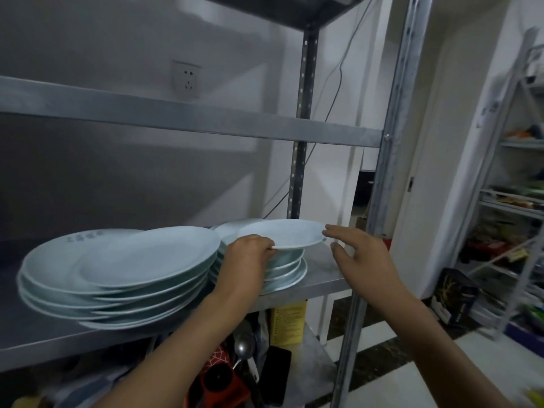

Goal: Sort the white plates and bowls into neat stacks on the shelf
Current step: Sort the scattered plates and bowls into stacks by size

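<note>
1. A tall grey metal shelving rack (188, 119) with perforated uprights fills most of the view; its middle steel shelf (323, 278) carries all the white crockery.
2. A second, lighter metal rack (518, 160) stands well apart at the far right, loaded with blurred, colourful goods that cannot be made out.
3. On the left of the middle shelf sits a large, uneven stack of wide white ceramic plates (117, 278); the upper plates are shifted off centre, and one near the back carries small dark printed characters on its rim.
4. Just beside it, to the right, stands a smaller stack of white deep plates or shallow bowls (290, 267), with more white rims showing behind it.
5. A single white shallow bowl (282, 234) is at the top of that smaller stack, roughly level; whether it rests on the pile or is lifted clear of it cannot be told.
6. The left hand (248, 260) grips the near-left rim of this bowl, thumb over the edge and fingers curled beneath.
7. The right hand (357, 254) is spread and relaxed at the bowl's right rim, one fingertip touching or almost touching the edge, the other fingers apart from it.
8. On the shelf below lie a yellow cardboard box (288, 322), a metal spoon (243, 347), a dark flat phone-like slab (275, 375) and a red object (223, 381).
9. A white wall socket (187, 79) sits on the wall behind the rack.
</note>
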A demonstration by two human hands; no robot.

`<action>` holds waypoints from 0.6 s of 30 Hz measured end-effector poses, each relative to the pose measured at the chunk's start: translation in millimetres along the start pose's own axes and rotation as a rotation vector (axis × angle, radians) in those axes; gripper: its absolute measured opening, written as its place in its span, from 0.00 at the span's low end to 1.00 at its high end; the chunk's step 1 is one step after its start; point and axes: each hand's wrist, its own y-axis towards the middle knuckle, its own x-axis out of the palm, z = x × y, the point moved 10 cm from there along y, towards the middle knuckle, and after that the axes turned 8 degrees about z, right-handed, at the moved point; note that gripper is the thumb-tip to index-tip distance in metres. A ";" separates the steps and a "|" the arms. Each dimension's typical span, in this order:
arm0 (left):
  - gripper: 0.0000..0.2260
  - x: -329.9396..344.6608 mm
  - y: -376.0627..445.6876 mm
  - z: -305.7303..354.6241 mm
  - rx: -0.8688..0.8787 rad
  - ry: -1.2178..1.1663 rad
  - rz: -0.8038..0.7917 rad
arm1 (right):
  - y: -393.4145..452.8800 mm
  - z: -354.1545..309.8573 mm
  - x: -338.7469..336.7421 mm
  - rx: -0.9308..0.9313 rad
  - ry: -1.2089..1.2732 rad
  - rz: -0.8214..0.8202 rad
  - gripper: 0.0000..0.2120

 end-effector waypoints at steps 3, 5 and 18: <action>0.09 -1.0 -0.2 -14.0 -0.064 0.021 0.002 | -6.8 1.7 -8.2 0.076 0.071 0.052 0.13; 0.10 2.1 -3.2 -25.6 -0.106 0.024 -0.009 | -11.5 0.5 -8.9 0.112 0.094 0.065 0.13; 0.09 8.8 -10.2 -35.8 -0.166 0.122 -0.127 | -44.7 -12.2 33.1 0.287 0.260 0.026 0.14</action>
